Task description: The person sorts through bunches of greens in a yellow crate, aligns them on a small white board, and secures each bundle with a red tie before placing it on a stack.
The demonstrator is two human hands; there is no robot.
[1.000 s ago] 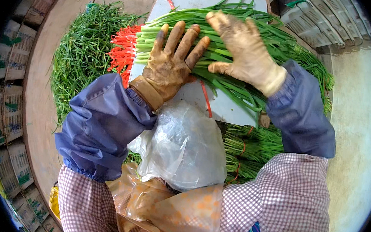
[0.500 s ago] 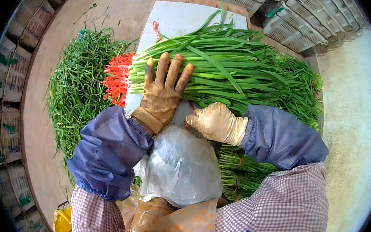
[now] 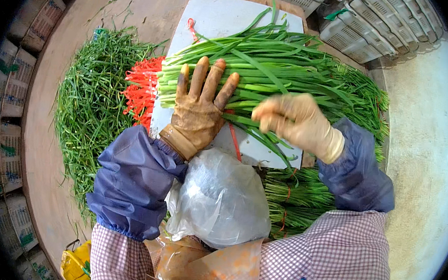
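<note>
Long green leaves with pale stems, like garlic chives (image 3: 297, 75), lie across a white board (image 3: 212, 15). My left hand (image 3: 197, 109), in a brown-stained glove, rests open on the stem end with its fingers spread. Over the near edge of the leaves my right hand (image 3: 302, 120), in a pale glove, is raised with its fingers bent and smeared by motion; whether it holds anything cannot be made out. A red tie strip (image 3: 234, 141) runs from under the leaves onto the board between my hands. Many red ties (image 3: 143, 89) hang at the board's left edge.
Loose green leaves (image 3: 92, 114) are heaped left of the board. Tied green bundles (image 3: 300, 201) lie at the near right, beside a rounded clear plastic bag (image 3: 224, 198) close to me. Crates stand along the left (image 3: 18, 81) and back right (image 3: 350, 39). Something yellow (image 3: 74, 265) sits low left.
My right hand has lifted away from the board's near edge, moving right and farther off, and its fist has loosened. The red strip and some near leaves are now uncovered. My left hand stays on the stems.
</note>
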